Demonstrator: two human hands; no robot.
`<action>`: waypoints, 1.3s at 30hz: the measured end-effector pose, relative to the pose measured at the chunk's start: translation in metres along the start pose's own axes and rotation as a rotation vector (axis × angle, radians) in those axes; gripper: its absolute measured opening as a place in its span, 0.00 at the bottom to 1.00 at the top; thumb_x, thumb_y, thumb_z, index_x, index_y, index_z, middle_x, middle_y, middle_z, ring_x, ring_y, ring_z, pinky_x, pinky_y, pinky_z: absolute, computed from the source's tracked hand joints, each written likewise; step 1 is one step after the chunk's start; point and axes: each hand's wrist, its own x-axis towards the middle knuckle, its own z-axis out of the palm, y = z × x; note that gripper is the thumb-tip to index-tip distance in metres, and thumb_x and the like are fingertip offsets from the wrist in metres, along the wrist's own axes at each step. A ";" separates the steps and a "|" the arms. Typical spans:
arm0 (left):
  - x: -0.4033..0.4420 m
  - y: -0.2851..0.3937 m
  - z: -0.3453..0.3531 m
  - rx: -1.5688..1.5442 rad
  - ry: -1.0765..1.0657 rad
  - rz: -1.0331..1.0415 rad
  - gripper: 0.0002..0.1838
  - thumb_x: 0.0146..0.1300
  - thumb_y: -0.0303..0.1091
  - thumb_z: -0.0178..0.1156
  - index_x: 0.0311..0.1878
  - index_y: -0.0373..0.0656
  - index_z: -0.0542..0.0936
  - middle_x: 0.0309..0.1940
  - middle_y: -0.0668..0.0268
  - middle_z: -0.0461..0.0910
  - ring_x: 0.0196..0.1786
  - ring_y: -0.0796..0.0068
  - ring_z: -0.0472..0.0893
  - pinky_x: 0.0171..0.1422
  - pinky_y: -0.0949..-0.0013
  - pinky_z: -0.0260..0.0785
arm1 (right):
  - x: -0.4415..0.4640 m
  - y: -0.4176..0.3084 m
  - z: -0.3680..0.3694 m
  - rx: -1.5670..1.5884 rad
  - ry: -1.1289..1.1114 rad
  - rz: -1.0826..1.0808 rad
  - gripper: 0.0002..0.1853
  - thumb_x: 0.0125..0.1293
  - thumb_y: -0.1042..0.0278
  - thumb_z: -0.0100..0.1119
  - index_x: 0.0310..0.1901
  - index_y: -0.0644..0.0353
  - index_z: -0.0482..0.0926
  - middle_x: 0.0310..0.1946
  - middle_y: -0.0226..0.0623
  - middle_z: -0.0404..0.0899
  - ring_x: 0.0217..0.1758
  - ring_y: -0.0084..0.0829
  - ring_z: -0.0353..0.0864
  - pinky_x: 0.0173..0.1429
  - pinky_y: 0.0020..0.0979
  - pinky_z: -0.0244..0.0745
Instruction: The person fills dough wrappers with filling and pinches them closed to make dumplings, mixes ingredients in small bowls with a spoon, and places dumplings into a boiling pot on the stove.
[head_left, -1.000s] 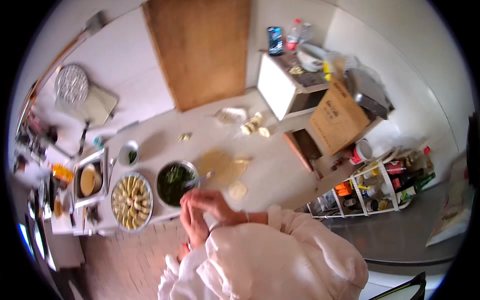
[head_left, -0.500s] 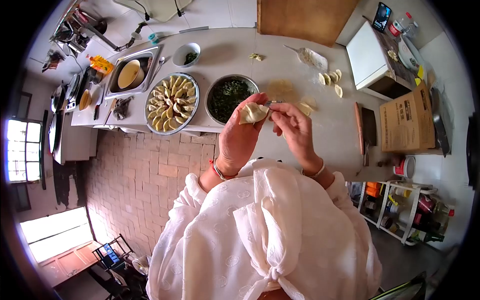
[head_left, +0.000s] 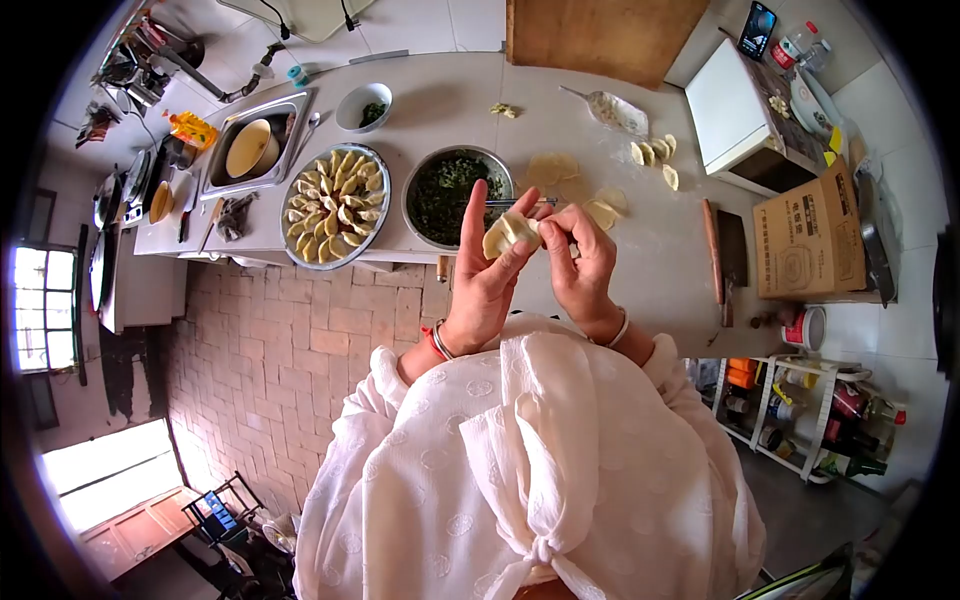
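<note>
A kitchen is shown by the rectangular stainless-steel sink (head_left: 294,138) at the long pale countertop (head_left: 440,108), the round metal bowl (head_left: 408,190) filled with chopped greens (head_left: 450,185), the pale crescent-shaped dumplings (head_left: 338,208) arranged on a round tray (head_left: 384,165), and the white rack (head_left: 822,420) stocked with bottles; the floor (head_left: 300,340) is paved with reddish-brown bricks

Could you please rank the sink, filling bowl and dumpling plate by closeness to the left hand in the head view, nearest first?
1. Filling bowl, just beyond the left hand.
2. Dumpling plate, left of the bowl.
3. Sink, farther left, past the plate.
</note>
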 end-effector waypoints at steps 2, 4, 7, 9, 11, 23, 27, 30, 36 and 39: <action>0.000 0.000 -0.001 -0.038 0.001 -0.010 0.40 0.70 0.22 0.52 0.79 0.54 0.44 0.74 0.49 0.57 0.74 0.57 0.64 0.76 0.56 0.59 | -0.001 0.009 -0.002 -0.091 -0.014 -0.111 0.06 0.67 0.73 0.60 0.43 0.66 0.80 0.43 0.40 0.80 0.49 0.38 0.78 0.52 0.35 0.72; 0.003 0.002 -0.005 -0.102 -0.004 -0.033 0.41 0.70 0.19 0.51 0.79 0.57 0.43 0.74 0.51 0.57 0.74 0.58 0.62 0.77 0.57 0.58 | 0.005 -0.001 -0.002 -0.106 0.048 -0.119 0.12 0.68 0.70 0.60 0.50 0.64 0.80 0.55 0.45 0.75 0.61 0.42 0.70 0.64 0.40 0.64; 0.002 0.002 -0.003 -0.069 -0.032 -0.032 0.39 0.70 0.21 0.51 0.79 0.54 0.46 0.75 0.50 0.55 0.74 0.57 0.63 0.77 0.57 0.58 | 0.007 0.001 -0.009 -0.098 -0.086 -0.116 0.19 0.69 0.68 0.58 0.61 0.61 0.77 0.70 0.50 0.62 0.75 0.48 0.54 0.75 0.45 0.51; 0.001 0.002 -0.004 -0.058 -0.029 -0.081 0.39 0.70 0.20 0.51 0.79 0.53 0.47 0.75 0.50 0.55 0.74 0.59 0.63 0.77 0.58 0.57 | 0.010 0.002 -0.011 -0.124 -0.177 -0.116 0.17 0.69 0.69 0.58 0.57 0.61 0.80 0.69 0.47 0.64 0.76 0.48 0.54 0.75 0.45 0.52; 0.002 0.001 -0.004 -0.049 -0.026 -0.098 0.40 0.69 0.19 0.51 0.79 0.53 0.47 0.75 0.52 0.56 0.74 0.61 0.64 0.77 0.59 0.57 | 0.011 0.003 -0.009 -0.101 -0.203 -0.102 0.13 0.69 0.70 0.56 0.52 0.61 0.83 0.66 0.44 0.70 0.75 0.47 0.56 0.75 0.45 0.51; 0.001 0.001 -0.010 0.011 -0.019 -0.171 0.40 0.68 0.19 0.53 0.79 0.48 0.48 0.65 0.61 0.69 0.67 0.70 0.70 0.73 0.63 0.61 | 0.010 0.005 0.003 0.126 -0.064 0.035 0.07 0.67 0.74 0.56 0.37 0.61 0.85 0.40 0.32 0.85 0.62 0.36 0.76 0.76 0.42 0.47; 0.002 0.003 -0.012 0.010 -0.009 -0.186 0.39 0.68 0.18 0.52 0.78 0.48 0.48 0.67 0.60 0.68 0.68 0.69 0.70 0.73 0.63 0.61 | 0.007 0.007 0.008 0.055 -0.082 0.011 0.08 0.69 0.72 0.55 0.38 0.61 0.85 0.44 0.31 0.85 0.67 0.34 0.72 0.77 0.42 0.45; 0.002 0.005 -0.014 -0.003 -0.007 -0.170 0.39 0.68 0.18 0.52 0.78 0.47 0.49 0.69 0.57 0.65 0.70 0.67 0.68 0.75 0.62 0.59 | 0.008 -0.001 0.006 -0.045 -0.164 0.017 0.11 0.71 0.70 0.53 0.46 0.61 0.84 0.57 0.37 0.80 0.74 0.37 0.62 0.78 0.43 0.42; 0.009 0.010 -0.019 -0.074 -0.096 -0.131 0.39 0.67 0.19 0.53 0.78 0.49 0.48 0.74 0.52 0.57 0.76 0.57 0.60 0.78 0.59 0.56 | 0.015 -0.012 -0.009 0.235 -0.083 0.071 0.17 0.74 0.67 0.49 0.60 0.61 0.79 0.71 0.43 0.65 0.80 0.43 0.47 0.79 0.44 0.41; 0.010 0.008 -0.022 -0.098 -0.104 -0.153 0.40 0.67 0.19 0.53 0.78 0.49 0.48 0.74 0.52 0.57 0.75 0.58 0.61 0.78 0.58 0.55 | 0.017 0.000 -0.018 0.073 -0.184 0.036 0.17 0.74 0.65 0.49 0.59 0.61 0.79 0.71 0.41 0.66 0.80 0.43 0.47 0.79 0.44 0.44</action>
